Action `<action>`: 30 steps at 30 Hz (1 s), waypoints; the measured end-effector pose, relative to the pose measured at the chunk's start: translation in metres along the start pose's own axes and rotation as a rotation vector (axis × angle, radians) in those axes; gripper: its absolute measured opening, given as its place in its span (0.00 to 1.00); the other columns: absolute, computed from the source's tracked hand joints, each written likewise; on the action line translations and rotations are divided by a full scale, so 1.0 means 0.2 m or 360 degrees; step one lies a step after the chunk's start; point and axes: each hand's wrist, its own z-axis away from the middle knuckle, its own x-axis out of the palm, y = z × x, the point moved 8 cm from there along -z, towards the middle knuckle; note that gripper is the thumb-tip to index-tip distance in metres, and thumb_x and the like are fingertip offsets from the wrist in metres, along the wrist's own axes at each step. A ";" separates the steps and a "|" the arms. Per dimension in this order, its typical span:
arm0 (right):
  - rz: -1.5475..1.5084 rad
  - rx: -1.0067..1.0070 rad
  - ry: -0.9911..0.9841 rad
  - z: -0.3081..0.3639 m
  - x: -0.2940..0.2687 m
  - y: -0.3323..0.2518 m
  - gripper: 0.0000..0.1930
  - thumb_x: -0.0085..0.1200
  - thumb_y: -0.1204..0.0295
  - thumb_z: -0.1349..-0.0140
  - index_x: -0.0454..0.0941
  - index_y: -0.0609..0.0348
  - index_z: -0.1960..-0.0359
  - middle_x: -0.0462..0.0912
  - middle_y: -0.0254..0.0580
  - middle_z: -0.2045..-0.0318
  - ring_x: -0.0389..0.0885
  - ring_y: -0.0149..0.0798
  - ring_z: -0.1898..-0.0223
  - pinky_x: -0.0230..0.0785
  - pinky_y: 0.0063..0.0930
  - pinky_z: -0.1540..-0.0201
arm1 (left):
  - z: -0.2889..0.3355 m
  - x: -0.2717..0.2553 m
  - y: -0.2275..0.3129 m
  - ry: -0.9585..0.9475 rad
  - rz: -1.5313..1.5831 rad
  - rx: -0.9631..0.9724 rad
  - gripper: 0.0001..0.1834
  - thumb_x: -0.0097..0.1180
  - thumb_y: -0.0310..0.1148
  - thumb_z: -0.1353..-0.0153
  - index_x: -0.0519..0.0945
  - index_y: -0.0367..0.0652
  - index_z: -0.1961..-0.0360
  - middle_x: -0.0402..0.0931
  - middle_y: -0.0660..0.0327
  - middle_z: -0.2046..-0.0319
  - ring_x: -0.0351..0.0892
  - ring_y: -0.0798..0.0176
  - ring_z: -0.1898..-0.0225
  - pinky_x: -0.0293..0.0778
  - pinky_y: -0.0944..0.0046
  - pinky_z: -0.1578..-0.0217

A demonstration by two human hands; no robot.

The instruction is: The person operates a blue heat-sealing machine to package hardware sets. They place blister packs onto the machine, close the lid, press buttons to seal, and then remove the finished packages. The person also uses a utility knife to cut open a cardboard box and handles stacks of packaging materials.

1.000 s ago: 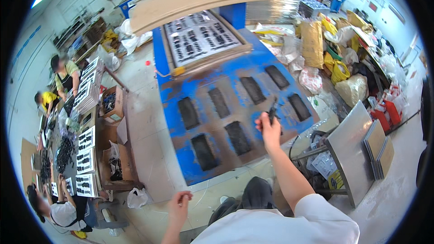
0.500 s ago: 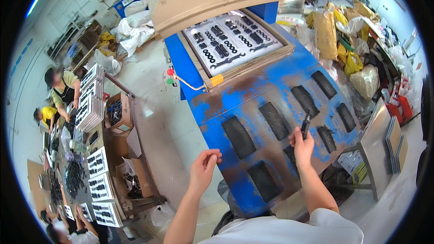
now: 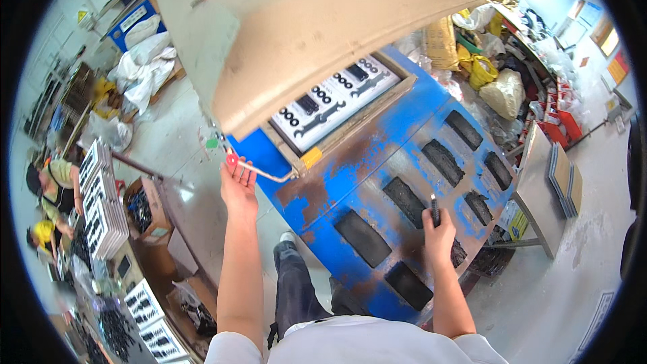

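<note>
At the red push button point(image 3: 232, 160) on the machine's left side is my left hand point(image 3: 238, 185), fingers apart around it and touching or nearly so. A green button point(image 3: 211, 143) sits just beyond. My right hand point(image 3: 439, 232) is closed around a slim black pen-like tool point(image 3: 435, 207), its tip pointing up, above the blue table point(image 3: 330, 192). Dark rectangular patches point(image 3: 362, 238) cover the worn table in rows. Farther back a wooden frame point(image 3: 360, 118) holds a white sheet point(image 3: 330, 116) with black wrench shapes and rings, partly hidden under a tan panel point(image 3: 303, 40).
A bench at left carries stacked white sheets point(image 3: 104, 212) and loose black parts point(image 3: 116, 330); people work beside it. Cartons point(image 3: 153, 212) stand under the bench. Filled bags point(image 3: 502, 91) pile up at far right. Boards point(image 3: 563, 178) lean near a metal stand point(image 3: 539, 189).
My left hand has moved forward and left to the red button. The right hand keeps the black tool, slightly lower. The view has shifted, and the tan panel hides more of the sheet.
</note>
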 end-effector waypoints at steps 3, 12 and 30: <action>0.0192 -0.0122 0.0075 0.07 0.07 -0.16 0.16 0.61 0.63 0.37 0.74 0.63 0.58 0.76 0.54 0.60 0.79 0.60 0.57 0.71 0.47 0.55 | -0.33 -0.13 -0.04 0.0031 0.0022 -0.0027 0.22 0.52 0.44 0.30 0.73 0.41 0.43 0.76 0.60 0.49 0.76 0.61 0.49 0.70 0.60 0.46; 0.0739 0.0074 0.0383 0.19 0.20 -0.24 0.20 0.58 0.62 0.35 0.69 0.63 0.51 0.71 0.54 0.53 0.78 0.61 0.54 0.74 0.51 0.58 | -1.22 -0.47 0.02 0.0137 -0.0845 0.0225 0.27 0.48 0.39 0.32 0.69 0.42 0.34 0.75 0.57 0.47 0.75 0.64 0.52 0.69 0.60 0.51; 0.0797 0.0106 0.0381 0.27 0.50 -0.41 0.15 0.56 0.69 0.39 0.73 0.61 0.52 0.76 0.51 0.52 0.77 0.59 0.51 0.70 0.49 0.50 | -1.43 -0.22 0.05 0.0120 -0.1216 0.0378 0.20 0.46 0.28 0.35 0.80 0.42 0.44 0.84 0.48 0.53 0.85 0.50 0.57 0.77 0.55 0.55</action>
